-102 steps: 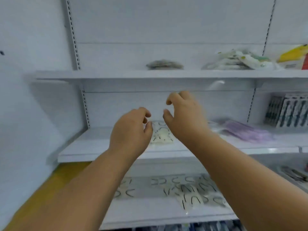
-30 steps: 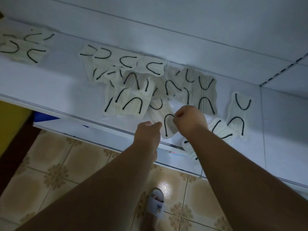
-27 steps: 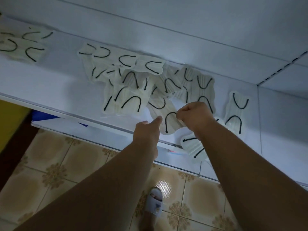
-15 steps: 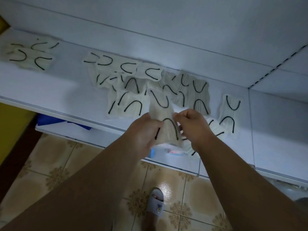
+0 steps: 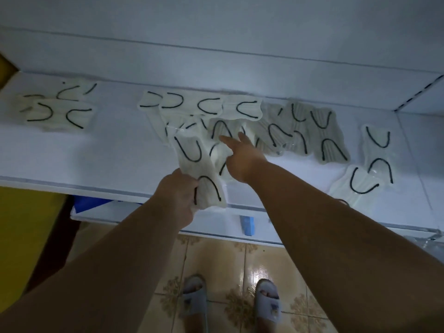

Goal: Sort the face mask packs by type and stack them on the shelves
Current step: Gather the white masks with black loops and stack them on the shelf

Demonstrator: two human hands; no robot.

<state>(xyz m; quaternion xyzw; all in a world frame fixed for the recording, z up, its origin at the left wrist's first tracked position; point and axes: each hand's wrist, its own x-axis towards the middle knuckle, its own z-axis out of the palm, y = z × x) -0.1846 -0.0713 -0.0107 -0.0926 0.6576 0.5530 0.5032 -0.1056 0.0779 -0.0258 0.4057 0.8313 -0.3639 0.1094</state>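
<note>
My left hand point(image 5: 179, 199) grips a clear pack of a white face mask with black ear loops point(image 5: 195, 168), lifted at the front edge of the low white shelf point(image 5: 103, 150). My right hand point(image 5: 241, 156) reaches over the shelf with fingers spread and straight, fingertips touching the jumbled heap of similar mask packs point(image 5: 240, 123). More of the same packs lie to the right point(image 5: 376, 150) and in a small group at the far left point(image 5: 57, 111).
The shelf's back wall rises behind the packs, with a perforated upright at right point(image 5: 418, 94). A lower shelf edge with a blue tag point(image 5: 247, 224) juts out below. My slippered feet point(image 5: 230, 301) stand on patterned tiles; a yellow panel point(image 5: 26, 224) is at left.
The view dropped from the upper shelves to this low shelf. Both hands lifted one pack; now the left hand alone holds it and the right hand has let go and reached into the heap.
</note>
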